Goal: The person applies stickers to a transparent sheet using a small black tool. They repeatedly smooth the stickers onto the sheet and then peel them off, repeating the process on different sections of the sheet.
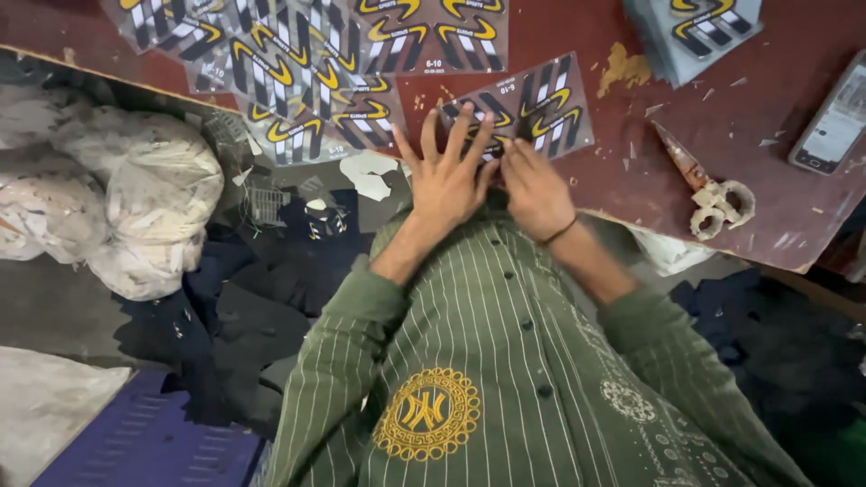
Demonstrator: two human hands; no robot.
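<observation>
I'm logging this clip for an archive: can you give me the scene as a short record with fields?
Surface: dark red worktable, chipped and littered with scraps
Left hand: left hand flat, fingers spread, on the grey printed sheet
Right hand: right hand pressing the same sheet's near edge
Other sheets: overlapping pile of sheets with yellow and black-and-white patterns
Tools: scissors lying right of the hands
Device: phone at the right edge
Below the table: white bags
</observation>
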